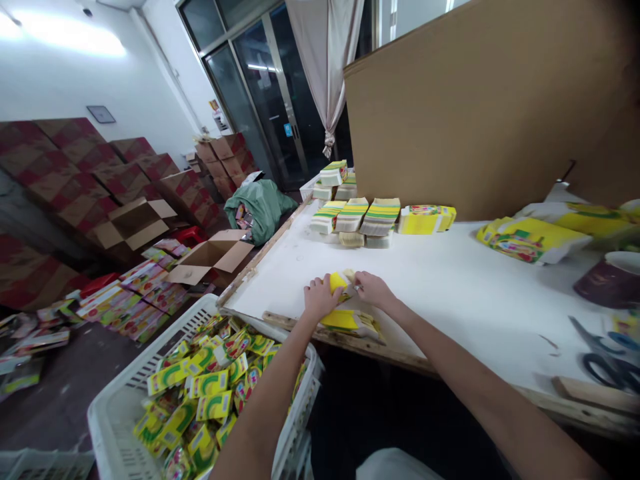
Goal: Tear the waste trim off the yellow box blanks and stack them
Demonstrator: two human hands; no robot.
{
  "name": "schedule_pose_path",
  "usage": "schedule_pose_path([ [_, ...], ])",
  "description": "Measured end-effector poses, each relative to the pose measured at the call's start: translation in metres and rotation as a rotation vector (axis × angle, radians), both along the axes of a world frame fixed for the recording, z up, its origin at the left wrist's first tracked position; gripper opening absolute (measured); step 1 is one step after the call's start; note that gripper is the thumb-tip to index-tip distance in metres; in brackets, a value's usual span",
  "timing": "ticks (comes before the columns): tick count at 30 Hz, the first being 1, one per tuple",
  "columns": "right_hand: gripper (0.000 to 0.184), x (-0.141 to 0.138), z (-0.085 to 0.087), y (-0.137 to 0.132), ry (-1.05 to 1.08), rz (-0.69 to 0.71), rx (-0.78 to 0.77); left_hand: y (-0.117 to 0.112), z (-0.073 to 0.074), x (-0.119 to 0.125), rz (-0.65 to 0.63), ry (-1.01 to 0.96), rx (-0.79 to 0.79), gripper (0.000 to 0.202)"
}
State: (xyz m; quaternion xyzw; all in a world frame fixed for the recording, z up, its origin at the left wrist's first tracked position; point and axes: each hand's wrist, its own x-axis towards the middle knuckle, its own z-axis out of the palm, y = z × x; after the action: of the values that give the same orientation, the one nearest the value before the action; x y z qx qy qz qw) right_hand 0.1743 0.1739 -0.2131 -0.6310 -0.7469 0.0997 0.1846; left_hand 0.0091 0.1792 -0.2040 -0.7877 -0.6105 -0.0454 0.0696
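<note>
My left hand [320,297] grips a small yellow carton [339,280] above the front edge of the white table. My right hand [374,289] is closed in a pinch at the carton's right end; the fine detail under its fingertips is blurred. Just below both hands, a bundle of flat yellow cartons [350,321] lies at the table edge. Farther back stand stacks of flat yellow-and-green cartons [380,217], with a yellow bundle [427,220] beside them.
A white plastic basket [107,417] full of small yellow cartons [207,385] stands left of the table [440,287]. At right lie wrapped yellow bundles [533,239], scissors [607,363] and a dark cup [605,283]. A cardboard sheet [475,113] rises behind. Open boxes [213,257] sit on the floor.
</note>
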Motion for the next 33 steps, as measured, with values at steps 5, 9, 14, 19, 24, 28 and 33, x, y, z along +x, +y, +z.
schedule_pose_path([
  [5,0.025,-0.02,-0.007,-0.001,0.026,-0.174,-0.084,-0.002,0.005,0.001,-0.001,0.019,-0.02,0.053],
  [9,0.024,-0.035,-0.011,-0.006,0.065,-0.243,-0.167,-0.003,0.007,0.001,-0.013,0.027,-0.02,0.05],
  [14,0.021,-0.046,-0.009,-0.012,0.088,-0.16,-0.268,-0.003,0.006,0.0,-0.025,0.02,-0.018,0.05],
  [19,0.022,-0.037,-0.006,-0.01,0.074,-0.16,-0.283,-0.003,0.005,0.001,-0.015,0.011,-0.011,0.051],
  [24,0.025,-0.012,-0.003,-0.012,0.088,-0.103,-0.214,0.001,0.003,0.001,0.012,-0.004,-0.018,0.048],
  [28,0.015,0.013,0.004,-0.02,0.115,0.117,-0.301,0.005,0.0,0.001,0.02,-0.02,-0.035,0.048],
  [33,0.02,0.036,0.012,-0.019,0.153,0.297,-0.396,0.004,0.0,0.002,0.012,-0.028,-0.026,0.048],
])
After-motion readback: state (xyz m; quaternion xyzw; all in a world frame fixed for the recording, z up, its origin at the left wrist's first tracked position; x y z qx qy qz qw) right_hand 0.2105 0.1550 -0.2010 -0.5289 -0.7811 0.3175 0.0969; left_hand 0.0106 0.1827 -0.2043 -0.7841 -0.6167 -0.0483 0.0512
